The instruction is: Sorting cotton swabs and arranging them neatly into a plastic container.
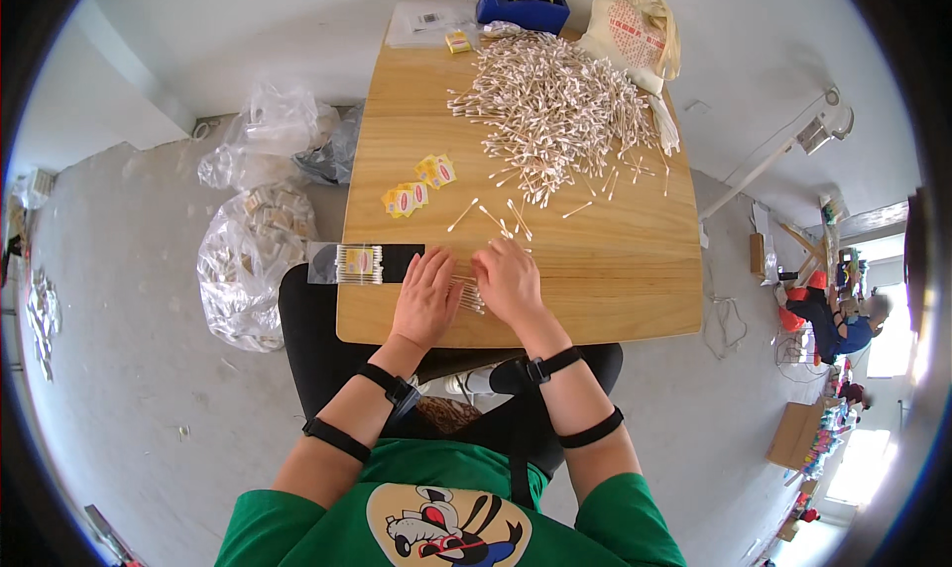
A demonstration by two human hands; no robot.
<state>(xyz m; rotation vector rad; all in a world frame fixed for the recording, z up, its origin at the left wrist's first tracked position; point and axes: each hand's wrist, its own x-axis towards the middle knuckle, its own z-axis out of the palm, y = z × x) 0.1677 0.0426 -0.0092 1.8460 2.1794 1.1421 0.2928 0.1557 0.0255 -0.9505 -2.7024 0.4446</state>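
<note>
Head view, looking down on a wooden desk (pixel 615 270).

Item: small row of cotton swabs (pixel 468 295), lying near the desk's front edge between both hands, partly covered by them.

Left hand (pixel 426 299): palm down, flat on the desk, fingers (pixel 432 266) close together and extended, resting at the left end of the swab row.

Right hand (pixel 509 282): palm down, fingers slightly curled and together over the right end of the row; whether they pinch any swab cannot be told.

Item: filled clear packet of swabs with yellow label (pixel 347 264), just left of the left hand, overhanging the desk's left edge.

Item: large loose heap of cotton swabs (pixel 550 111), far half of the desk; a few strays (pixel 501 217) lie between heap and hands.

Item: yellow labels (pixel 419 185), scattered left of centre.

Item: blue tape dispenser (pixel 523 9), far edge.

Item: cloth bag (pixel 635 32), far right corner.

Item: clear plastic bags (pixel 248 250), on the floor left of the desk.
</note>
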